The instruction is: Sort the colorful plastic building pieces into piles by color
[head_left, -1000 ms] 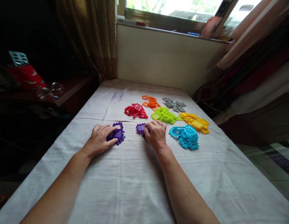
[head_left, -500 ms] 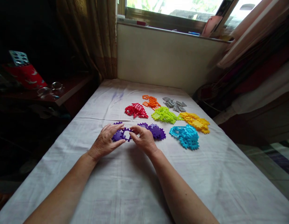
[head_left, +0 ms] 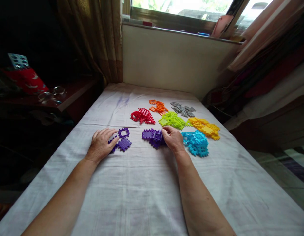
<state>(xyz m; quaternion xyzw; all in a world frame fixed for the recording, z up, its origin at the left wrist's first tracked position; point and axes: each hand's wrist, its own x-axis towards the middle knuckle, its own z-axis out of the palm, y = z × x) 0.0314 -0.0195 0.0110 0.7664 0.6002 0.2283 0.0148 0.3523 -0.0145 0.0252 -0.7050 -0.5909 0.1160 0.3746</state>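
Note:
My left hand [head_left: 101,143] rests at the left of the cloth, its thumb and curled fingers around a purple interlocking tile [head_left: 113,150] that they partly cover. Beside it lie a purple frame tile [head_left: 123,132] with a square opening and a solid purple tile [head_left: 124,144]. My right hand [head_left: 174,139] is at the purple pile [head_left: 155,143], thumb and fingertips pinched at the edge of a purple tile with a round pattern [head_left: 157,135]. A flat purple tile [head_left: 147,134] lies at that pile's left end. The right hand hides the rest of the pile.
Piles of red [head_left: 142,116], orange [head_left: 158,107], grey [head_left: 182,109], lime green [head_left: 173,120], yellow [head_left: 204,127] and blue tiles [head_left: 196,143] lie beyond and to the right. A dark side table [head_left: 78,93] with glasses [head_left: 52,95] stands left. A wall [head_left: 166,59] closes the far end.
My hands have parted: the left moved left with a purple tile, the right moved right to the purple pile. The frame tile and solid tile at the left are now uncovered.

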